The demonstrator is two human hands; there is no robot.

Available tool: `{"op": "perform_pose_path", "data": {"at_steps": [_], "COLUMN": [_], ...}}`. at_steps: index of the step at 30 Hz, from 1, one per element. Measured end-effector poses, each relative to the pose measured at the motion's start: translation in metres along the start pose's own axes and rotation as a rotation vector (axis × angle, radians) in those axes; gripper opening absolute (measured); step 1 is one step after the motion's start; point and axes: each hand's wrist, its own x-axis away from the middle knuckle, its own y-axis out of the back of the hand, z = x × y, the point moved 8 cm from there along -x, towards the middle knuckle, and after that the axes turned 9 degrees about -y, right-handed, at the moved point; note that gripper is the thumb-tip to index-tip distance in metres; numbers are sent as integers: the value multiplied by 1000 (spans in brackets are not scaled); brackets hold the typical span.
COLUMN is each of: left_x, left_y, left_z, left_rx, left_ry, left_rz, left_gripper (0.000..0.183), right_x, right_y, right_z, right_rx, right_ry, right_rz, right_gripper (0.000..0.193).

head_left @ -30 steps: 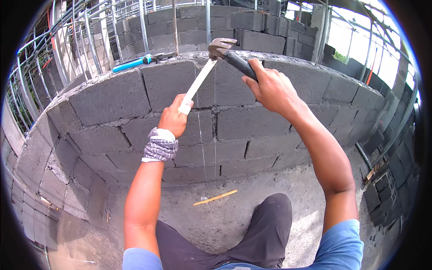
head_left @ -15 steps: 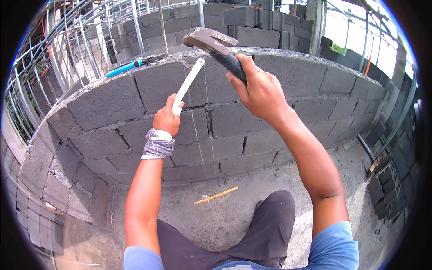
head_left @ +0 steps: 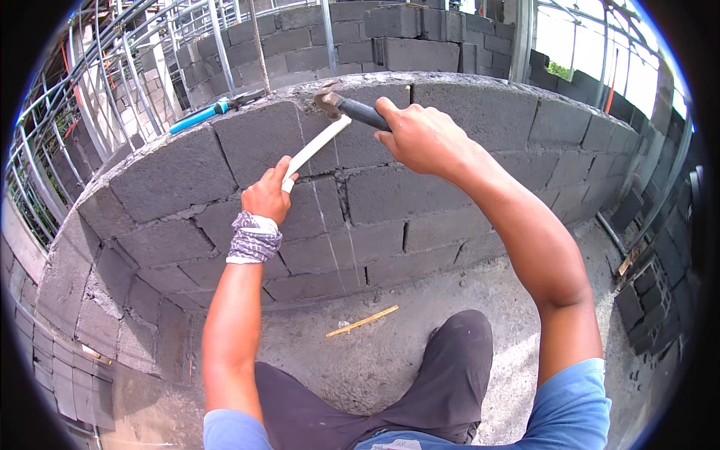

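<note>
At the far left, lots of thin metal poles stand and lean behind the wall. The wall is made of big gray blocks, and it looks bent in this view. On top of it, at the left, lie the pliers. They have a blue grip, and their dark end points right, near a brown rod that stands up.

Next comes the left hand. Its fingers are clamped around the low end of a white stick. A gray and white cloth is wrapped around that wrist. The stick is in front of the wall and tilts up to the right. Two thin white lines run down the wall below it.

The top of the stick is just beside the neck of the hammer. I cannot tell if they touch. The hammer's brown head is at the left, close to the top edge of the wall. The right hand has its fingers clamped around the dark handle.

Lower down, a yellow strip lies on the gray floor, between the wall and the person's legs. At the far right, a gray pipe lies near a pile of blocks.
</note>
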Motion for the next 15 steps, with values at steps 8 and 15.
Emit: {"op": "perform_pose_path", "data": {"at_steps": [8, 15], "left_x": [-1, 0], "left_y": [-15, -24], "left_z": [7, 3], "left_rx": [345, 1108], "left_ry": [101, 353], "left_rz": [21, 70], "left_gripper": [33, 27], "right_x": [37, 104], "right_y": [10, -145], "right_z": [-23, -49], "right_rx": [-579, -1243], "right_ry": [-105, -396], "right_rz": [-256, 130], "right_gripper": [42, 34]}}
